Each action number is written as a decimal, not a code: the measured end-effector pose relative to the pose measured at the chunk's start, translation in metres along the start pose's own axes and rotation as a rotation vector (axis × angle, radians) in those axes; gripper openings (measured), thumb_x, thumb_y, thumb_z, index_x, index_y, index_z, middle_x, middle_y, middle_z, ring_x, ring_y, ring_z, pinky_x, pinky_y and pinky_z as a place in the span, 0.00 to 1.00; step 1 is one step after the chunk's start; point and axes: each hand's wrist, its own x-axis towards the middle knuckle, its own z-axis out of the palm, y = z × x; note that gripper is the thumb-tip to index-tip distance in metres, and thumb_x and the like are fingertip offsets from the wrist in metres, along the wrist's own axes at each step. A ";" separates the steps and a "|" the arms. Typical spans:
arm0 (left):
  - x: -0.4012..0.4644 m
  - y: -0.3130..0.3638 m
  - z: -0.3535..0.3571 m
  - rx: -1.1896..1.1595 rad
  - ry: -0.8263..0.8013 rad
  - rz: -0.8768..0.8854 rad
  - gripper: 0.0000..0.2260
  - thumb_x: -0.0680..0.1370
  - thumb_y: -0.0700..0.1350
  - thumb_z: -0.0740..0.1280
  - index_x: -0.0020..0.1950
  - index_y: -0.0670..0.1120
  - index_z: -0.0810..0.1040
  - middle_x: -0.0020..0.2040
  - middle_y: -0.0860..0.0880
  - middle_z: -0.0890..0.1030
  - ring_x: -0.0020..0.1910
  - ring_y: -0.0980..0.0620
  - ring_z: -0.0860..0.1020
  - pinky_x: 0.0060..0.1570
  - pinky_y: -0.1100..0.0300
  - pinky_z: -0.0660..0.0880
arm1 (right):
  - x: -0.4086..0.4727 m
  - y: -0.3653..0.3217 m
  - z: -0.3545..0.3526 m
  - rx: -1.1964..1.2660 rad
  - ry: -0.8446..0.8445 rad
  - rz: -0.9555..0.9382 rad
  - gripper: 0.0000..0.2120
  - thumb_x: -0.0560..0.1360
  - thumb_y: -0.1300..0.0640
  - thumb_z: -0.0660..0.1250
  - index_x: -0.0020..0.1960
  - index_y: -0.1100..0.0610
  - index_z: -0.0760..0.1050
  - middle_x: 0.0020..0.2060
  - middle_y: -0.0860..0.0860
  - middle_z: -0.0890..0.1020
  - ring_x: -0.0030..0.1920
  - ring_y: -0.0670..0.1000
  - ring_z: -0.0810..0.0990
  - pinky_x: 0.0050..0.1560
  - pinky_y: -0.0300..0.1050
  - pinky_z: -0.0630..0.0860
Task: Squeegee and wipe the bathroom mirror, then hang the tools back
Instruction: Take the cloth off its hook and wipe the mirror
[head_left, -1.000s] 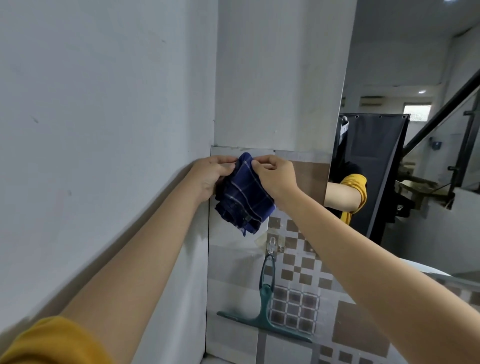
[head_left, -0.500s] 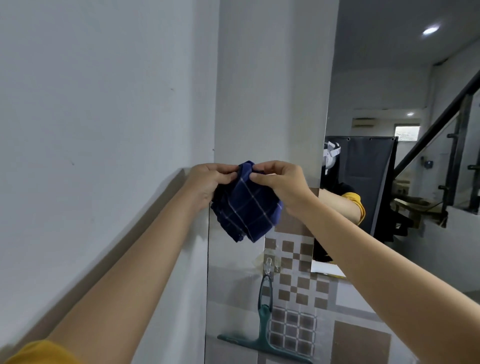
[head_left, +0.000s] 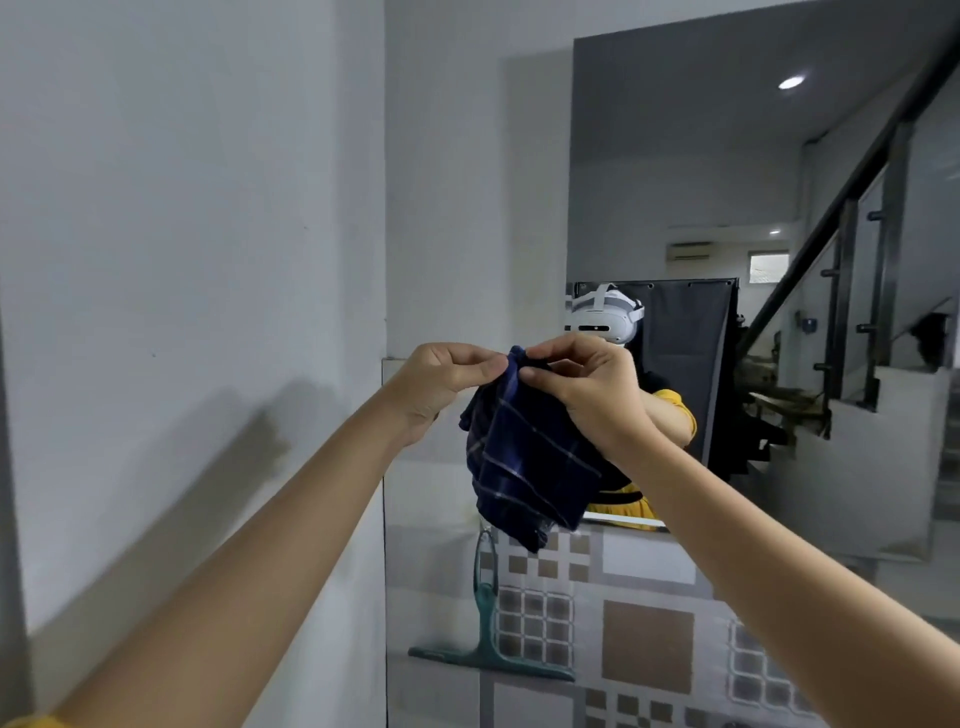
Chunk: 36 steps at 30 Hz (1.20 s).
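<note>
A dark blue checked cloth (head_left: 524, 467) hangs from both my hands in front of the tiled wall. My left hand (head_left: 441, 382) pinches its top edge from the left. My right hand (head_left: 587, 387) pinches the same edge from the right, fingertips almost touching. Below the cloth a green squeegee (head_left: 485, 618) hangs on the wall, blade down; the cloth covers its top and whatever holds it. The mirror (head_left: 727, 156) fills the upper right and reflects a person in a yellow top with a white headset.
A plain white wall (head_left: 182, 260) runs along the left and meets a corner at the middle. Patterned brown and grey tiles (head_left: 649, 644) cover the wall below the mirror. A staircase with a dark railing (head_left: 852, 171) shows on the right.
The view has swung to the right and upward, bringing more of the mirror in. Both hands, still pinching the cloth, now sit further right, over the mirror's left edge.
</note>
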 end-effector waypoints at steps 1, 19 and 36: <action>-0.003 0.003 0.008 0.003 -0.002 0.019 0.10 0.75 0.42 0.67 0.54 0.40 0.80 0.51 0.45 0.82 0.45 0.64 0.79 0.34 0.78 0.70 | -0.005 -0.002 -0.004 -0.003 0.054 -0.017 0.08 0.67 0.68 0.75 0.41 0.58 0.78 0.39 0.54 0.83 0.41 0.52 0.82 0.49 0.47 0.80; -0.013 0.038 0.084 0.182 0.075 0.178 0.06 0.73 0.35 0.68 0.44 0.46 0.77 0.37 0.44 0.81 0.34 0.52 0.79 0.34 0.59 0.77 | -0.051 -0.015 -0.076 -0.095 0.019 -0.015 0.23 0.68 0.55 0.75 0.58 0.56 0.69 0.41 0.55 0.80 0.42 0.50 0.82 0.45 0.47 0.82; 0.000 0.028 0.114 0.353 -0.078 0.252 0.06 0.74 0.41 0.69 0.49 0.49 0.76 0.46 0.37 0.82 0.45 0.40 0.80 0.49 0.46 0.78 | -0.050 -0.019 -0.125 -0.166 -0.012 -0.013 0.14 0.73 0.65 0.70 0.51 0.52 0.69 0.39 0.52 0.81 0.39 0.46 0.81 0.46 0.49 0.79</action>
